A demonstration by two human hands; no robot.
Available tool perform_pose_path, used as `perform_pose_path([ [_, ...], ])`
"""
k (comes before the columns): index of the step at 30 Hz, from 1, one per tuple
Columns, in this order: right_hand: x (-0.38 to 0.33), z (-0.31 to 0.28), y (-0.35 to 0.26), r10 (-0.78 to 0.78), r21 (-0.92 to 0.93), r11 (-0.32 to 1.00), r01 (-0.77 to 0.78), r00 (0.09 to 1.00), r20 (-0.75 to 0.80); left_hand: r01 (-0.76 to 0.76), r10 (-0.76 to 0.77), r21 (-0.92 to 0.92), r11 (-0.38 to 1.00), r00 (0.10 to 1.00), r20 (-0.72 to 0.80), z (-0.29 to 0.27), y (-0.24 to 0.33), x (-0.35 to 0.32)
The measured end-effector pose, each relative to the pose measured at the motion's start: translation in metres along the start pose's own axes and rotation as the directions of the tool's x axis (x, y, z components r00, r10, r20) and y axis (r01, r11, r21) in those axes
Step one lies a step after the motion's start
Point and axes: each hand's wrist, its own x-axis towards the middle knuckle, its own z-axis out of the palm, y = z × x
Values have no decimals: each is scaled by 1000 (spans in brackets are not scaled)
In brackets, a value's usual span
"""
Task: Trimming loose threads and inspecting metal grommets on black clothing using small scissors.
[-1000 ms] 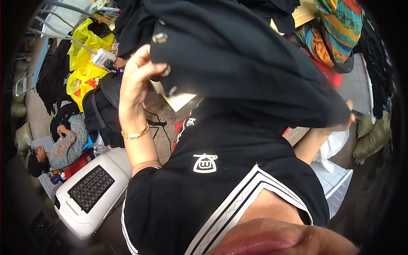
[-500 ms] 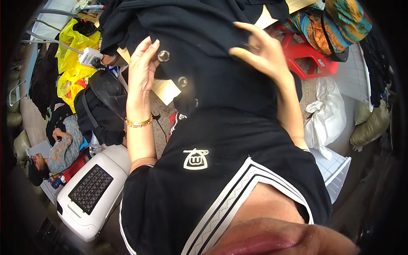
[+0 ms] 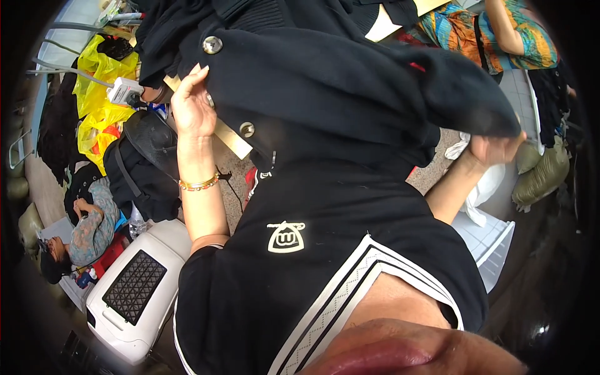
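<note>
— So, what is that big dark thing held up in front of the person?

— A black jacket [image 3: 325, 81] of thick cloth, held up in front of the chest and filling the upper middle of the view. It has round silver snap buttons down its front edge, a ribbed band near the top, and a pale card tag hanging below its lower button.

— And the hands?

— The left hand [image 3: 192, 106] is at the jacket's left edge, just beneath the upper button, fingers raised and loosely curled against the cloth; a beaded gold bracelet [image 3: 199, 183] sits on that wrist. The right hand [image 3: 497, 149] is at the jacket's right end, closed around the tip of the sleeve that sticks out sideways.

— What lies around the jacket?

— Left of it, yellow plastic bags [image 3: 100, 94] and a black backpack [image 3: 140, 162] lie on the ground. Below those stands a white box-shaped appliance with a dark grille [image 3: 134, 287]. Right of the jacket, above the sleeve, another person in a bright patterned garment [image 3: 500, 37] sits, and below the sleeve is a white crate [image 3: 487, 237].
</note>
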Motion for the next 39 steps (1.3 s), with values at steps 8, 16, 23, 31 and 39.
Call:
perform_pose_path([
  [8,-26,-55,-18,430,-586,799,137,552,714,-212,215,318,924,976,26,19,-12,6],
  [16,-18,-1,15,662,-924,382,21,692,290,-291,230,341,894,951,208,62,1,-17],
  [23,-13,84,83,319,-576,799,172,690,650,-225,126,216,950,910,395,104,10,-30],
  [31,-10,88,144,358,-642,764,69,782,510,-366,111,878,308,931,349,93,-36,8],
  [39,-4,61,175,590,-752,645,-136,714,377,-268,134,614,742,957,256,50,-35,3],
])
